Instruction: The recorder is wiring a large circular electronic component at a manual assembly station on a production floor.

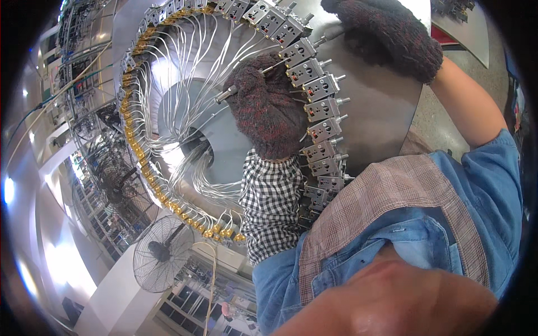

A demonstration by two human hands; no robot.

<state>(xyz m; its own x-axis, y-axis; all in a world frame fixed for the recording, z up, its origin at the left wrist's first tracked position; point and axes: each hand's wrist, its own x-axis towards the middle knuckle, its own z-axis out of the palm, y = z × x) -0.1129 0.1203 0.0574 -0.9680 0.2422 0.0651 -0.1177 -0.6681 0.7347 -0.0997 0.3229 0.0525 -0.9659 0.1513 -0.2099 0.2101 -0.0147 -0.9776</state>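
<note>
A ring of small silver metal control boxes [323,129] with stub shafts stands along the edge of a round metal table. My left hand [268,109], in a dark knitted glove and a checked sleeve, is inside the ring beside these boxes. Its fingers are closed on a thin metal rod with a silver collar [226,94]. Outside the ring, my right hand [389,39], in a matching glove, is curled by a box's shaft at the upper right. A short thin rod runs into its fingers; what they grip is mostly hidden.
White thin lines [188,106] run from brass-coloured fittings [140,154] on the ring to a hole [199,147] in the middle. A smooth metal surface [381,106] lies right of the boxes. A caged fan [161,252] stands at lower left.
</note>
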